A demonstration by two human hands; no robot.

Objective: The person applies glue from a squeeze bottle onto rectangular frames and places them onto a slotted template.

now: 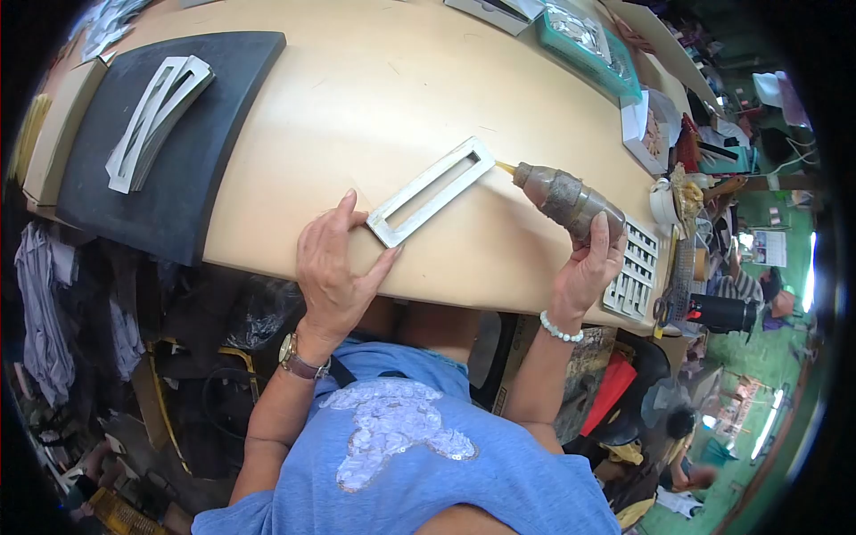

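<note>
My left hand [334,259] pinches the near end of a white rectangular frame [426,198] with a long slot, its thumb and fingers on either side of the corner. The frame lies at a slant on the table and looks thick, perhaps several pieces stacked. My right hand [590,267] is wrapped round the base of a brown squeeze bottle [566,198] with tape about its middle. The bottle is tilted, and its thin yellow nozzle points at the far end of the frame, at or very close to its edge.
On the left, a black board [201,169] carries a fanned stack of similar slotted pieces [156,125]. White slotted pieces [635,267] lie beside my right hand. A teal basket [588,53] and a white box [644,134] stand at the back right. Scissors [661,312] hang by the right edge.
</note>
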